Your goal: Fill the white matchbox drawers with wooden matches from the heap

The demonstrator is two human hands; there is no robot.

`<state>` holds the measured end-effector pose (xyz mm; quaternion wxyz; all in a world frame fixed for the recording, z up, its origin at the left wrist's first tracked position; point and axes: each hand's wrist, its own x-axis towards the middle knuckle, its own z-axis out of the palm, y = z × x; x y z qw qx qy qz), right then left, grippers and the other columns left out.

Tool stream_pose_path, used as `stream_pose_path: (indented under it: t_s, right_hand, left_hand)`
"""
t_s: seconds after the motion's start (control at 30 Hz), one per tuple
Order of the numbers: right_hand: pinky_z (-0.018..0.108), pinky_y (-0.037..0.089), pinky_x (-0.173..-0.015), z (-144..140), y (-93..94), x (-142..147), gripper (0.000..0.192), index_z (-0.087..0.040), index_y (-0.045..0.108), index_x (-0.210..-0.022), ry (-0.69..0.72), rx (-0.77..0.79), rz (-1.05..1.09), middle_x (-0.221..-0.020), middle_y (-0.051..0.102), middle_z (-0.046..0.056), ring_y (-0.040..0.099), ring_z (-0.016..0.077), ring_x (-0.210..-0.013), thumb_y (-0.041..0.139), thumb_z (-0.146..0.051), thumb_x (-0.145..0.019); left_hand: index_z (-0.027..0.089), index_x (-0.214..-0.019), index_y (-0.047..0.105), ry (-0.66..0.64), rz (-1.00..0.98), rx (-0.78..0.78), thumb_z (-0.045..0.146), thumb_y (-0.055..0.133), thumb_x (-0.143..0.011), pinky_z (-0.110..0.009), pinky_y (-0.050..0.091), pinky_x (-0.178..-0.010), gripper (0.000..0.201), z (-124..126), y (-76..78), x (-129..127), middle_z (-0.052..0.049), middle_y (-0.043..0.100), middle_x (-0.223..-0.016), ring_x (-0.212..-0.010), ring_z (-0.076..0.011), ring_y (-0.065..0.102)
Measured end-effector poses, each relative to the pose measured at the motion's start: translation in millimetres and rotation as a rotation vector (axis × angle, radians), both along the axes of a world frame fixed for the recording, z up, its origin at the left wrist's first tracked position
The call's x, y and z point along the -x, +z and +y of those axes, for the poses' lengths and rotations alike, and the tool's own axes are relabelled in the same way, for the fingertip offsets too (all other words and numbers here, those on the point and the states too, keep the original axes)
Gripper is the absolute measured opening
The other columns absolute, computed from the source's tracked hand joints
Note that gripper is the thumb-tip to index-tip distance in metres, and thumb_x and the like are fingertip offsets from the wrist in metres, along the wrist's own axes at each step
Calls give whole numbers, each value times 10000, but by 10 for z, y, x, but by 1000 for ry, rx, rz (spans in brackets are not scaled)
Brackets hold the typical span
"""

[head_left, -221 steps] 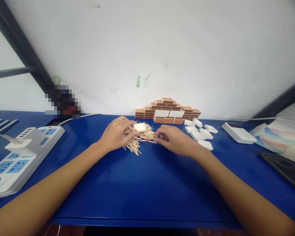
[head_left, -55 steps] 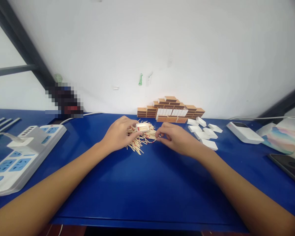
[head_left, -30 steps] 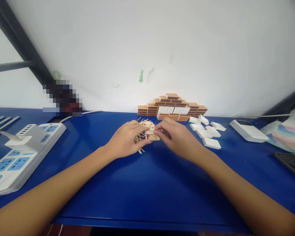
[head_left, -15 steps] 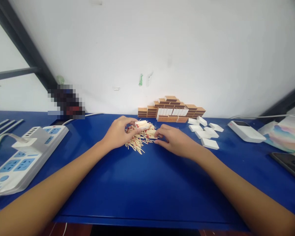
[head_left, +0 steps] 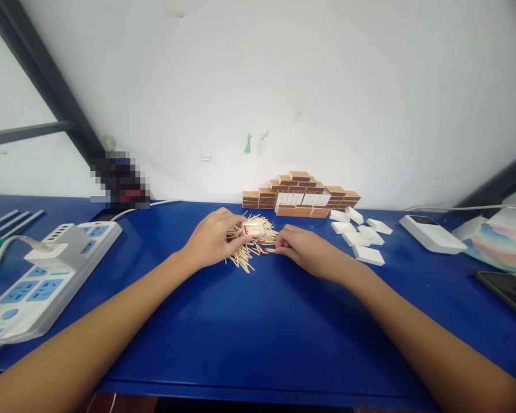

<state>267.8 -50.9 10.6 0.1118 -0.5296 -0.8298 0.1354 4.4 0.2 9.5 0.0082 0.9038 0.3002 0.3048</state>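
Note:
My left hand (head_left: pixel 215 238) grips a small white matchbox tray (head_left: pixel 253 229) by its left end, thumb in front and fingers behind. Red-tipped matches lie inside the tray. Under and around it spreads a loose pile of matches (head_left: pixel 242 259) on the blue table. At the pile's right edge my right hand (head_left: pixel 303 249) is closed, thumb and fingertips pinched on matches (head_left: pixel 270 250) whose sticks point left; how many it holds is hard to make out.
Behind the pile, brown matchboxes (head_left: pixel 293 184) stand stacked against the wall, with white trays upright among them. Several white trays (head_left: pixel 368 255) lie to the right. A white device (head_left: pixel 434 234) and a phone (head_left: pixel 505 292) are farther right; a power strip (head_left: pixel 75 269) is at left.
My right hand has closed its thumb and fingers at the pile's edge and moved slightly right. My left hand has tilted the tray, so its inside shows more.

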Motion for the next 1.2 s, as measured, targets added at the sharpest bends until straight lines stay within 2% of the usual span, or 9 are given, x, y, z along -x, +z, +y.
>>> stream_pose_path:
  t_s: [0.47,0.6,0.77,0.93,1.07,1.2]
  right_hand:
    - [340,454,-784,-8,56,-16,148,-202,582,-911,6,33,-26,-1025,634,85,598,214,-869,496,-218,-1030]
    - [332,452,-755,-14,146,-87,119,-208,575,-952,-8,-100,44,-1016,626,79,598,208,-845,491,-243,-1029]
    - [325,442,-716,-60,191,-61,118,-212,564,-955,5,-277,87,-1004,629,76,608,210,-835,501,-278,-1029]
    - [331,439,-689,-139,162,52,103,-210,570,-972,35,-260,-5,-1022,617,81,597,200,-778,494,-249,-1028]
    - [323,425,-679,-173,134,90,101,-207,559,-977,61,-258,24,-1023,614,75,569,186,-761,491,-249,-1039]
    - [315,398,-664,-188,121,114,108,-208,551,-962,56,-252,43,-996,601,61,552,180,-744,517,-273,-1042]
  left_hand:
    - [155,-1201,699,-27,34,-32,432,666,-972,-416,530,-850,361,-2,-2,4,-98,740,-975,-939,-262,629]
    - [154,-1194,702,-11,27,-19,446,667,-970,-415,538,-831,370,-14,-16,-10,-104,742,-975,-945,-269,638]
    - [167,-1204,699,-96,23,0,447,686,-962,-428,548,-839,370,-126,-46,-101,-94,749,-976,-933,-270,652]
    - [180,-1211,687,-151,-19,5,444,692,-963,-477,540,-948,363,-228,-41,-152,-100,763,-1094,-1008,-276,681]
    - [206,-1204,684,-168,-39,10,437,691,-966,-490,535,-973,331,-240,-42,-163,-86,767,-1104,-1026,-273,693]
    - [185,-1203,682,-175,-41,27,424,696,-963,-495,533,-979,338,-247,-43,-182,-95,762,-1108,-1032,-274,688]
